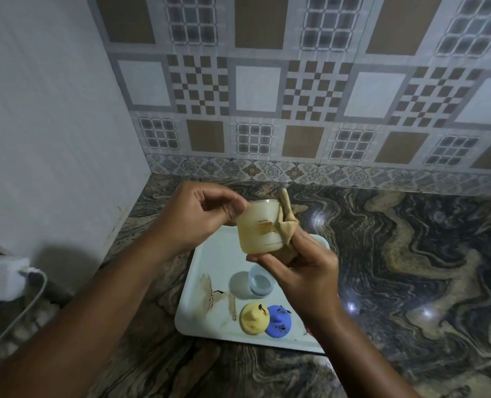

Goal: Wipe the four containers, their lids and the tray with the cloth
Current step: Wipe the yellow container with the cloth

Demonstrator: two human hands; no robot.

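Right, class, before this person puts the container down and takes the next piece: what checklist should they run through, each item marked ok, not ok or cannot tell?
1. Left hand grips the held container at its rim: ok.
2. Cloth in the right hand, against the container: ok.
3. Held container's wall free of stains: not ok, a brown smear shows.
4. Tray wiped: not ok, brown streaks on it.
5. Yellow lid and blue lid wiped: not ok, dark spots on both.
6. Four containers at hand: cannot tell; only this one and a small blue container show.
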